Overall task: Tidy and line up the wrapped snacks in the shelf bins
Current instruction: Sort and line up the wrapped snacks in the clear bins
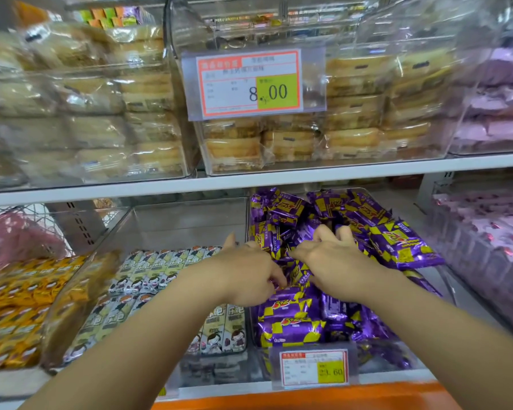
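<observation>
Lower shelf, middle clear bin (251, 318): a loose heap of purple-and-yellow wrapped snacks (290, 324), with red script on the wrappers too blurred to read.

Both of the person's hands are in this heap. The left hand (249, 273) has its fingers bent down among the packets by the bin's left wall. The right hand (335, 261) has its knuckles up and its fingertips buried in the wrappers. I cannot tell whether either hand is grasping a packet or only pressing on the pile.

Lower price tag (314, 369) on the bin front: red border, yellow block, price ending in ".60". The first digit is unclear and the small print is illegible.

Upper price tag (249, 81): same style, reads "8.00". The other lines are smeared.

Next bin to the left: cartoon-printed bars (148, 270) in neat rows, marked "乐吧" and partly covered by the left forearm.

Far left: orange-yellow packets (15, 306), blurred.

Right edge: pink packets (486, 241), cut off by the frame.

Upper shelf: clear-wrapped pastries (353, 113) stacked in clear bins, softened by glare.

The white shelf board (367, 168) runs across, with an orange trim strip (308, 398) at the bottom. The setting is a shop aisle.
</observation>
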The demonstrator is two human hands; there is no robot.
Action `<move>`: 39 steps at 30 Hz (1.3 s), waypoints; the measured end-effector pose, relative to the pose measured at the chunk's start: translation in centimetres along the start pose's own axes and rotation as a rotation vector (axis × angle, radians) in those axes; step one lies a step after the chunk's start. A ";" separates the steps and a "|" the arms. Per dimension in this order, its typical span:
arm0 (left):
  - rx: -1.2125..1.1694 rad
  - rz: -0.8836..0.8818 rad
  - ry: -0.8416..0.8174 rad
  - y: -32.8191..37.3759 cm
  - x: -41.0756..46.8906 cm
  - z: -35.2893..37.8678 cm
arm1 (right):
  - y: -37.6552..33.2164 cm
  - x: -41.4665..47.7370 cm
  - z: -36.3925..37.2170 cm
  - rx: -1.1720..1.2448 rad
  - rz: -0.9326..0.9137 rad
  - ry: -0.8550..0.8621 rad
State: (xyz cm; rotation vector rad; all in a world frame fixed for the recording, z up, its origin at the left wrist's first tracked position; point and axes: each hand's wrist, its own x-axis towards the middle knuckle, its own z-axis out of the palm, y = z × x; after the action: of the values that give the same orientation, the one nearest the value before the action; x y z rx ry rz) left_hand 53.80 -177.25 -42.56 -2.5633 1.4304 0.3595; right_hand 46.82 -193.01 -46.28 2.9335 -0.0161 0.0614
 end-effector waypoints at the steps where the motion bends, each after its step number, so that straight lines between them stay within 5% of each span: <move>1: -0.019 0.005 0.008 -0.1 -0.3 0.2 | -0.1 0.1 -0.1 -0.021 -0.002 -0.019; 12: -0.016 0.049 0.126 -0.5 -1.7 1.6 | -0.2 -1.7 -1.2 0.212 -0.069 0.066; 22: -0.095 0.059 0.217 -1.1 -2.6 2.2 | 0.3 -1.8 -0.7 0.862 -0.008 -0.081; 34: -0.151 0.044 0.355 -2.1 -1.2 2.5 | -1.1 -1.4 -1.5 0.771 -0.048 -0.262; 39: -0.445 0.042 0.554 -3.2 -0.6 3.3 | -1.1 -1.2 -1.0 0.883 -0.025 -0.245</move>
State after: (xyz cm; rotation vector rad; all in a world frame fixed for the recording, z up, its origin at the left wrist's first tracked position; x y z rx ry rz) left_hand 55.79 -174.17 -45.41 -3.1695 1.7396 -0.0514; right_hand 45.63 -191.68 -45.60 3.7964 0.0147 -0.3963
